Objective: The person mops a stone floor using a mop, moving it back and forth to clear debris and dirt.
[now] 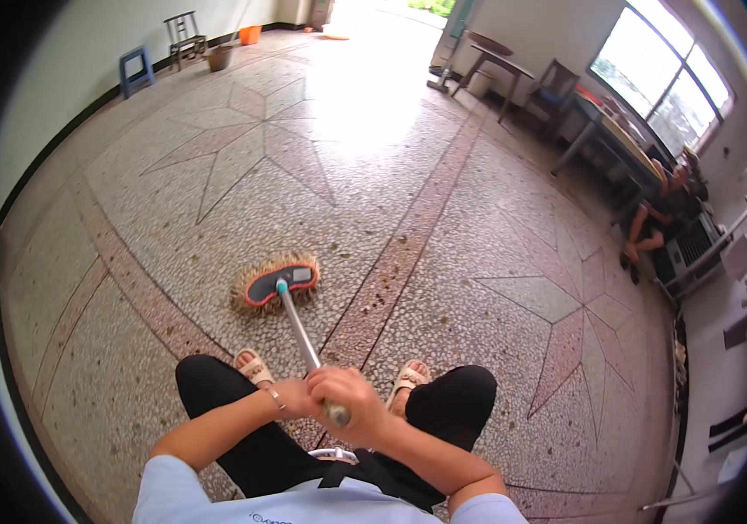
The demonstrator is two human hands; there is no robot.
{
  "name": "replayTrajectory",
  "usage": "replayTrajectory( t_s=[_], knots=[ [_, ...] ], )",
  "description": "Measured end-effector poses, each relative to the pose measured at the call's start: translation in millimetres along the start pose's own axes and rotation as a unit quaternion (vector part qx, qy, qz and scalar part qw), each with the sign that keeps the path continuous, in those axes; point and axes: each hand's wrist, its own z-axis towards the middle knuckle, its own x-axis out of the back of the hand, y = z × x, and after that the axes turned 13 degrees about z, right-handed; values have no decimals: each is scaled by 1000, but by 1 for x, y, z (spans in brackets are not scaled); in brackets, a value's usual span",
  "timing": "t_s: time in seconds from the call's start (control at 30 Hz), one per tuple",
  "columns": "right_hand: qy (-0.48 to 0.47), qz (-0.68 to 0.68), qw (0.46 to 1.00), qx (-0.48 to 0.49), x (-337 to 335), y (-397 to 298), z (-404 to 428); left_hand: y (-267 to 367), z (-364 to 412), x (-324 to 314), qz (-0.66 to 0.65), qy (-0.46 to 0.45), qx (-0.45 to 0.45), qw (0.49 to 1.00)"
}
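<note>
My left hand [296,398], with a bracelet at the wrist, and my right hand [351,394] are both closed around the metal handle [300,329] of a mop. They sit close together near the handle's grip end, which pokes out below my right hand. The mop head [279,283] rests on the terrazzo floor [504,340] ahead and to the left of my feet. It is an oval dark plate with a red rim and a shaggy tan fringe. Small dark specks of debris [378,298] lie on the pinkish floor band to its right.
A blue stool [136,71], a small chair [185,40], a brown bucket [219,59] and an orange container [250,35] line the left wall. Along the right wall stand a round-topped table [488,44], a dark chair [553,92] and a cluttered desk [622,134]. A person [665,206] sits beyond.
</note>
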Motion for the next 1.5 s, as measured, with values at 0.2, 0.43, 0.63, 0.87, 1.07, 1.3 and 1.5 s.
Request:
replayTrajectory(
  t_s=[0.2,0.43,0.63,0.87,1.07,1.3,1.5],
  knots=[
    [81,-7,986,147,-11,-44,-15,84,-62,51,-431,-36,-31,901],
    [40,129,955,265,-16,10,-1,97,-59,15,-583,76,124,799],
    [19,8,990,140,-29,80,-19,86,-31,22,-840,109,265,461],
    [-134,-149,977,-70,-10,48,-34,41,8,36,-845,159,307,408],
    [-301,-60,912,-272,43,63,-39,57,18,32,-774,211,392,450],
    [-352,-161,866,-317,75,95,-37,157,-75,33,-751,67,454,474],
    [-431,-279,785,-348,59,113,-33,111,-36,80,-844,140,324,403]
  ],
)
